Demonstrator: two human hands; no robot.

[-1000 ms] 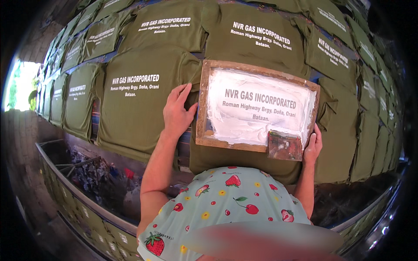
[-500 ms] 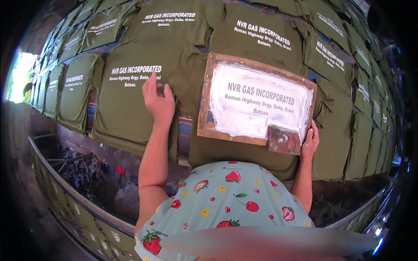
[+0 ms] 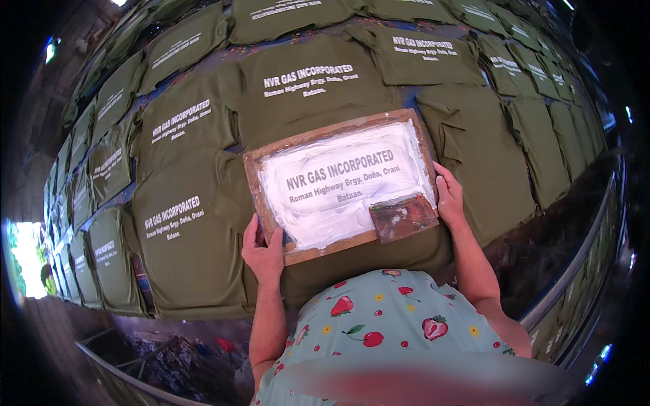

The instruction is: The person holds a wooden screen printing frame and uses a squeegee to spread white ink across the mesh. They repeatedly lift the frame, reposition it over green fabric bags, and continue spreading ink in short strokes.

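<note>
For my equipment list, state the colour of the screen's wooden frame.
The wooden frame is brown; the head view shows it best.

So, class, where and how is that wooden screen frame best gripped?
I'd grip the wooden frame by its short side rails, one hand coming from each side, as the left hand and right hand do: mostly bare wood there, while white paste covers the middle.

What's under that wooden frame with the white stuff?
A green shirt lies under the wooden frame; part shows below its bottom edge. The rest is covered, so I can't tell whether it's printed.
</note>
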